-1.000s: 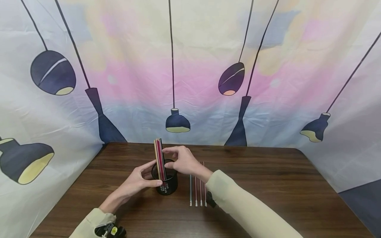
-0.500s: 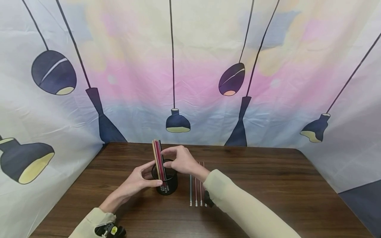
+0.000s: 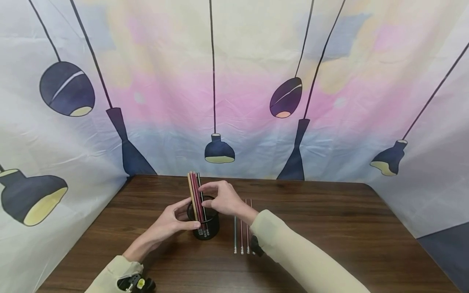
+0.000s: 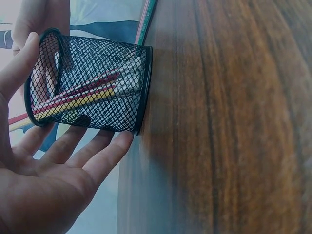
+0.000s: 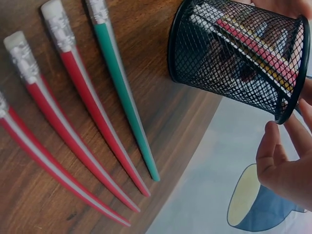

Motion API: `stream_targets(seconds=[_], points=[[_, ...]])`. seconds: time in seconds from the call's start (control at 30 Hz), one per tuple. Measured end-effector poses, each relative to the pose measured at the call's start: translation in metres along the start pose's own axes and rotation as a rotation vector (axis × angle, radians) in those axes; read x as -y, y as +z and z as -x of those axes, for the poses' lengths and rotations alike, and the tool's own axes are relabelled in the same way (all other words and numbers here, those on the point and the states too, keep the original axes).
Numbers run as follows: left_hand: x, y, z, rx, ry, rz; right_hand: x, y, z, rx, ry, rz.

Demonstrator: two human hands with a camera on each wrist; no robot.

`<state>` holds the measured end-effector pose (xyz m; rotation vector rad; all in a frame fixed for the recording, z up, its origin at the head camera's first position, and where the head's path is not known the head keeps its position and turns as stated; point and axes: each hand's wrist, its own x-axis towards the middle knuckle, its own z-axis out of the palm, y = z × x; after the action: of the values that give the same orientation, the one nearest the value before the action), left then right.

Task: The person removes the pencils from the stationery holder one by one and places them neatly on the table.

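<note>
A black mesh pencil cup [image 3: 214, 228] stands upright on the table. Inside it, several pencils [image 3: 194, 195] lean left, their eraser ends down; the colours are yellow, red and black. My left hand [image 3: 165, 226] holds the cup from the left, thumb near the rim. In the left wrist view its fingers spread along the mesh wall [image 4: 102, 63]. My right hand [image 3: 227, 199] reaches over the cup from the right, thumb and forefinger at the black pencil [image 3: 199, 181]; the exact pinch is partly hidden.
Right of the cup lies a row of striped pencils: a green pencil [image 5: 122, 92] nearest it, then red pencils [image 5: 92, 102], erasers toward the person. The wooden table [image 3: 329, 228] ends at a printed cloth backdrop [image 3: 245, 101].
The pencils in the cup have tipped a little left and spread apart, the black one now separate from the red. My right hand shifted slightly left with them; my left hand stayed put.
</note>
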<state>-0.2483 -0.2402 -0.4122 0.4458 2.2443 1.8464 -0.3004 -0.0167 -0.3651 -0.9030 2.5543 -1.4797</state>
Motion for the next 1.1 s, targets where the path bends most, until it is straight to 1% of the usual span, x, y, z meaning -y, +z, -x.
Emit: stream_targets(seconds=[0.2,0.37,0.93,1.1], points=[[0.0006,0.0008,-0.0003,0.011,0.022,0.013,-0.0027,0.0007,0.001,-0.017,0.016,0.026],[0.0011,0.0009,-0.0013,0.017,0.033,0.021,-0.0049,-0.0018,0.0033,-0.012,0.017,0.018],[0.0025,-0.0017,-0.0008,0.016,0.024,0.019,-0.0043,0.0007,0.0082,0.058,-0.008,-0.001],[0.0023,-0.0015,-0.001,0.016,0.027,0.013,-0.0045,0.0009,0.0067,0.04,-0.035,0.027]])
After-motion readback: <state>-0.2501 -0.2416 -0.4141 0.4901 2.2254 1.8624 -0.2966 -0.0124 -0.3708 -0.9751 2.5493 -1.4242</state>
